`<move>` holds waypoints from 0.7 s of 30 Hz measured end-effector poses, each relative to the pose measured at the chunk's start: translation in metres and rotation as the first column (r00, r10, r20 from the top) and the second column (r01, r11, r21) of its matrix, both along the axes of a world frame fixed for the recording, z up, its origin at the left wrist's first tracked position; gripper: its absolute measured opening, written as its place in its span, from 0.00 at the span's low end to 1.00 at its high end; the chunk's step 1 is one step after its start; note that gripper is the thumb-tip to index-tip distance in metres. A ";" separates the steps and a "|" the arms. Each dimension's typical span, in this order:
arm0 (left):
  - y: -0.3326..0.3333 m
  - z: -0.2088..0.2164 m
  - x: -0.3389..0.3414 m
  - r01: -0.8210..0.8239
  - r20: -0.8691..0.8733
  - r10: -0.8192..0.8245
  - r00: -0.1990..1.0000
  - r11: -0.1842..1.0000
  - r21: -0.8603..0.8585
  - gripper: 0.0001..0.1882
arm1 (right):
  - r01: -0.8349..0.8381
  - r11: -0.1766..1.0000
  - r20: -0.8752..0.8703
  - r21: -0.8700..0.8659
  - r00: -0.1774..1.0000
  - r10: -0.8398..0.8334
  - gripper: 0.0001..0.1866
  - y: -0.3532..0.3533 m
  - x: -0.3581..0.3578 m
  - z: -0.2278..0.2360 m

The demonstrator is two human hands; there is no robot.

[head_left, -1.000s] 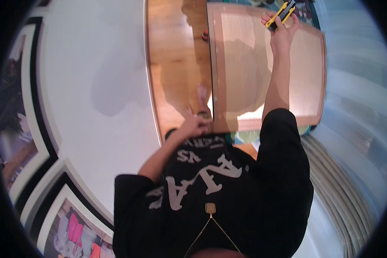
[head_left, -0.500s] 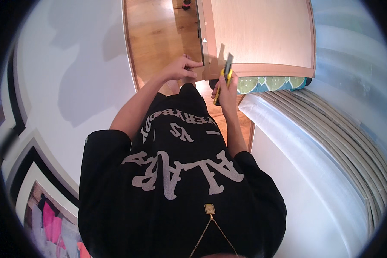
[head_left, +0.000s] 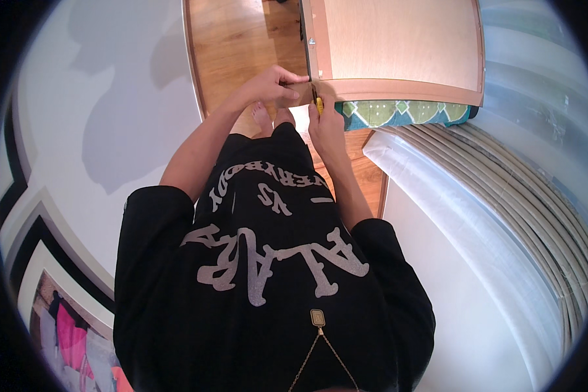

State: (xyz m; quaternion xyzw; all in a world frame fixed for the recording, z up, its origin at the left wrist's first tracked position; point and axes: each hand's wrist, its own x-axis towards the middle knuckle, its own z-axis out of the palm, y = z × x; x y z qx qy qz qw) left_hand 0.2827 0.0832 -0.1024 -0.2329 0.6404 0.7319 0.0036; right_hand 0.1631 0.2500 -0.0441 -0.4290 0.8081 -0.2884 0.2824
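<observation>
A pale wood-coloured panel (head_left: 398,46) with a brown border strip (head_left: 398,90) lies ahead of me. My left hand (head_left: 274,86) is at its near left corner, the index finger stretched to the edge. A loose brown strip end (head_left: 302,99), looking like tape, sticks out past the corner by my left thumb and appears held there; the grip is partly hidden. My right hand (head_left: 326,121) is closed round a yellow-and-black utility knife (head_left: 319,105). Its blade meets the panel's left edge near the corner, beside my left fingertip.
Under the panel shows a green-and-teal patterned cloth (head_left: 405,114). Long boards wrapped in clear plastic (head_left: 503,189) stand on the right. A white wall (head_left: 137,85) rises on the left, with framed pictures (head_left: 72,320) lower down. My bare feet (head_left: 262,117) are on the wooden floor (head_left: 235,39).
My right hand has brought the knife left and away from me, from above the panel's near border to its corner. My left hand has shifted slightly farther along the edge.
</observation>
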 end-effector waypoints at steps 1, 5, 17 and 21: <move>0.001 -0.002 0.000 -0.026 -0.022 0.026 0.999 1.000 -0.013 0.27 | -0.006 1.000 -0.025 0.024 1.000 0.006 0.15 -0.003 0.000 0.000; -0.001 -0.001 -0.001 0.008 0.005 -0.008 1.000 1.000 -0.014 0.27 | 0.008 0.993 -0.067 0.115 0.998 0.000 0.12 -0.010 -0.002 0.001; -0.003 -0.002 -0.001 0.064 0.058 -0.065 0.996 0.998 0.007 0.27 | -0.031 0.990 -0.056 0.140 0.998 0.039 0.12 -0.011 -0.005 0.008; -0.004 -0.001 -0.001 0.073 0.073 -0.072 0.995 0.997 -0.008 0.28 | -0.008 0.979 -0.065 0.206 0.998 0.022 0.11 -0.015 -0.001 0.012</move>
